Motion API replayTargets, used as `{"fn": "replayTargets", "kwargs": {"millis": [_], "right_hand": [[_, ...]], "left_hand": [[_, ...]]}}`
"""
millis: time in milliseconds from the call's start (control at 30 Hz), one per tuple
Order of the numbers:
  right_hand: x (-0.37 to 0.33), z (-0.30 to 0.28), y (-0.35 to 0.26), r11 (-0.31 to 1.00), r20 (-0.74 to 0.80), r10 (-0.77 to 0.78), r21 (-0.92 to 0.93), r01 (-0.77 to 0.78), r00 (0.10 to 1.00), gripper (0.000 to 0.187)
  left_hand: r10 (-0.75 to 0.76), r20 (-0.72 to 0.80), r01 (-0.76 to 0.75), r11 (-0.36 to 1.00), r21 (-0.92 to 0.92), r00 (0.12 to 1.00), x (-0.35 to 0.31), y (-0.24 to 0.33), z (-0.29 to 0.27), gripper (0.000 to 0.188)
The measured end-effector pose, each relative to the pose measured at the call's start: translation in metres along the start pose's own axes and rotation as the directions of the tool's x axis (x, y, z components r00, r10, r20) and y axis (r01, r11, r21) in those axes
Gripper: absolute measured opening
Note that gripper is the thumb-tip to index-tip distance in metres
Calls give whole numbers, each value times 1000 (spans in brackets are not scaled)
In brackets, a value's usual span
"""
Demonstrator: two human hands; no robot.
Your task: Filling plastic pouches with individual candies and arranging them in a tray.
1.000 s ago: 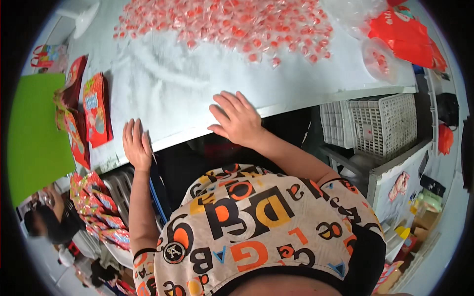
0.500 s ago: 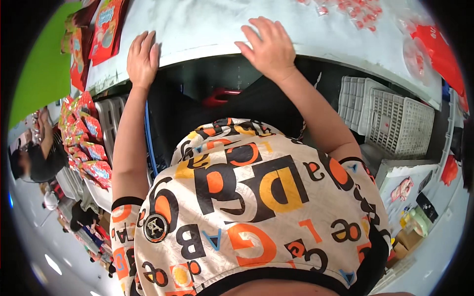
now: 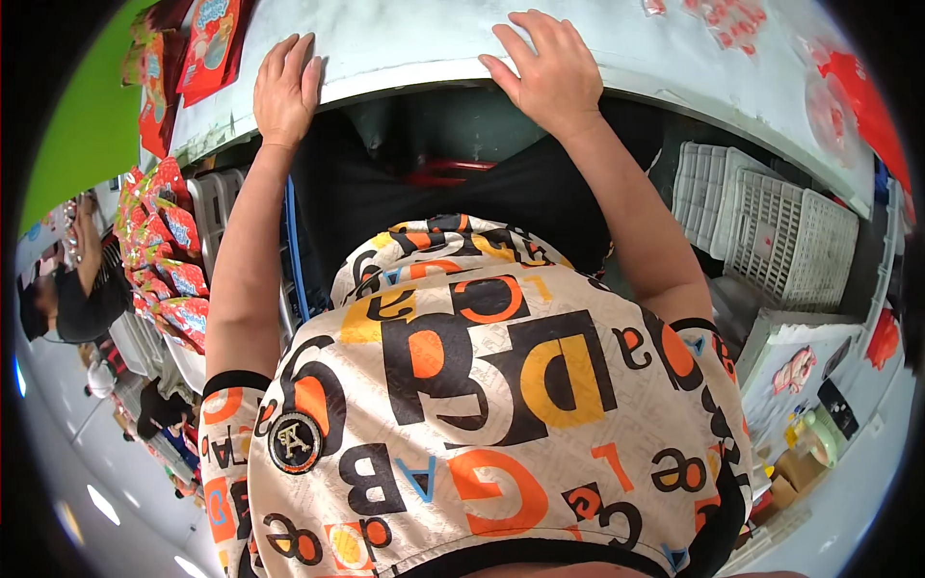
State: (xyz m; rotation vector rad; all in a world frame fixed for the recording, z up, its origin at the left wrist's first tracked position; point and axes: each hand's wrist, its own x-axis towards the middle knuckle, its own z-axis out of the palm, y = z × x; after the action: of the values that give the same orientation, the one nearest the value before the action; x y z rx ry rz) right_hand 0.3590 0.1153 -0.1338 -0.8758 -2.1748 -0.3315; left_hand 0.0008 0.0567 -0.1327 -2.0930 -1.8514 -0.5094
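Note:
My left hand (image 3: 286, 91) rests at the near edge of the white table (image 3: 405, 48), its fingers stretched out over the top and nothing in them. Farther right, my right hand (image 3: 549, 77) lies on the same edge with fingers spread and thumb apart, also holding nothing. To the left of my left hand, red printed pouches (image 3: 210, 48) lie at the table's edge. Small red-and-white wrapped pieces (image 3: 727, 24) are scattered at the far right of the table, beyond my right hand.
A crate (image 3: 183, 270) full of red pouches stands at my left. White plastic baskets (image 3: 790, 241) are below the table at my right, near a red bag (image 3: 862, 106). A green surface (image 3: 82, 125) lies at far left. Other people (image 3: 77, 299) are in the left background.
Both hands appear slightly higher in the picture, the right one also farther right. The whole view has shifted a little. Neither hand has taken hold of anything.

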Motion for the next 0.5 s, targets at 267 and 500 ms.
{"fn": "replayTargets", "kwargs": {"millis": [267, 500], "right_hand": [[-2, 1, 0, 1000, 45, 9, -10, -9, 999, 36], [-2, 3, 0, 1000, 13, 16, -9, -16, 1000, 36]], "left_hand": [[-19, 1, 19, 1000, 9, 1000, 1, 1, -2, 41], [-18, 13, 18, 1000, 8, 1000, 0, 1, -2, 40]]}}
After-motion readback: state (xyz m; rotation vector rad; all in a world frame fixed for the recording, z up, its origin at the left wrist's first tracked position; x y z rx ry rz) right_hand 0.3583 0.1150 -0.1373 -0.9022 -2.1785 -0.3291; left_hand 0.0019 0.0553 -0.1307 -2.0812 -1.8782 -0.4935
